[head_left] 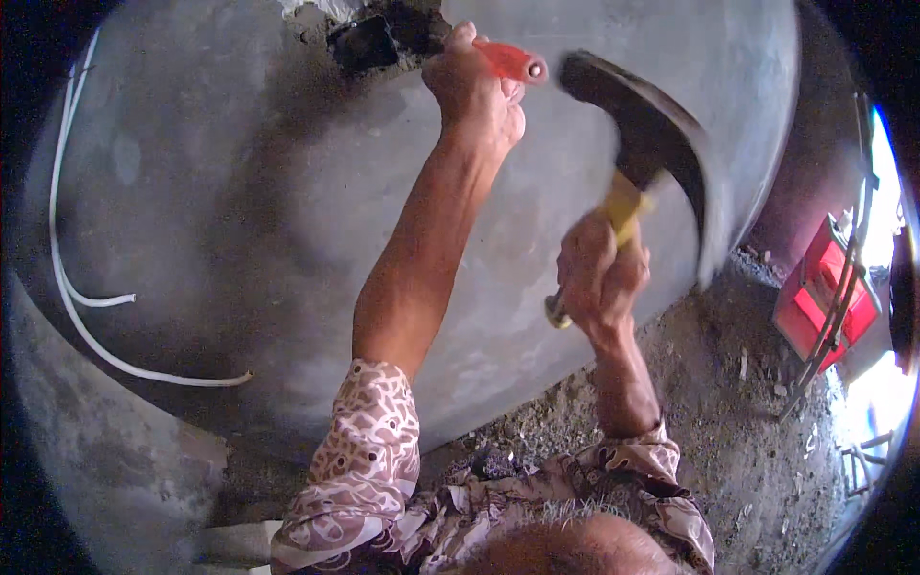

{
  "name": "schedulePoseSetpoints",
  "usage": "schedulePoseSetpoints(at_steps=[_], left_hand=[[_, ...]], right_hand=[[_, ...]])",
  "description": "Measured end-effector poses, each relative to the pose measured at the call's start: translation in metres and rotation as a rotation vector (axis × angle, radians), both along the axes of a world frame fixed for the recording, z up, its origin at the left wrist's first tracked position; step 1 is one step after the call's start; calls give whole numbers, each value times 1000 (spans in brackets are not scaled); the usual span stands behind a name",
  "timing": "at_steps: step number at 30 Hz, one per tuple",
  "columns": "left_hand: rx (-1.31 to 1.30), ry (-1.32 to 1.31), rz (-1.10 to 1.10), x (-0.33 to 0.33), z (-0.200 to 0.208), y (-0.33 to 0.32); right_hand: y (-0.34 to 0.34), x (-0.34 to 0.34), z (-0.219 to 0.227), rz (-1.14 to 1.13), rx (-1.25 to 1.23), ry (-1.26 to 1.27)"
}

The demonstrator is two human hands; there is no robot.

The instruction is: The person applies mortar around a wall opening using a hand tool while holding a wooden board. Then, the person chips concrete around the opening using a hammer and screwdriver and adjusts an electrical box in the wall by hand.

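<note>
My left hand (476, 91) is wrapped round the red grip of a chisel (511, 63), held near the top of a grey plastered wall (316, 240). The chisel's round struck end points right; its tip is hidden behind my hand. Beside that hand, a rough dark hole (412, 29) is broken into the wall, with a black box-like recess (362, 45) in it. My right hand (602, 273) grips the yellow handle of a hammer (661, 125), lower and to the right. The hammer's long curved dark head is raised, apart from the chisel and slightly blurred.
White cables (57, 220) hang down the wall at the left, their cut ends loose. Rubble and chips cover the ground (709, 383) below. At the right are a red box-like object (826, 292) and thin dark rods (848, 268) in front of it.
</note>
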State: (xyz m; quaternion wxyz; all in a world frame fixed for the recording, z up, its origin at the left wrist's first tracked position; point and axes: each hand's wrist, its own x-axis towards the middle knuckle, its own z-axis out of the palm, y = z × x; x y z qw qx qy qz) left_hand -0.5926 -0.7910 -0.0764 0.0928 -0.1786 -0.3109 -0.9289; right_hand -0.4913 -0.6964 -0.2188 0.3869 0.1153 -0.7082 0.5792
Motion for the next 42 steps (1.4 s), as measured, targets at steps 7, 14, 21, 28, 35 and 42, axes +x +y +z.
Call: schedulePoseSetpoints(at_steps=[7, 14, 21, 28, 35, 42], left_hand=[[14, 89, -36, -2, 3, -5], [88, 15, -209, 23, -2, -8], [-32, 139, 483, -41, 17, 40], [-73, 76, 143, 21, -21, 47], [-124, 141, 108, 26, -44, 27], [-128, 108, 107, 8, -37, 13]], right_hand=[[1, 3, 18, -9, 80, 133], [13, -8, 11, 29, 70, 13], [-1, 30, 1, 78, -88, 220], [34, 66, -40, -6, -154, 264], [17, 93, -40, 89, -129, 263], [7, 96, -48, -16, 29, 308]])
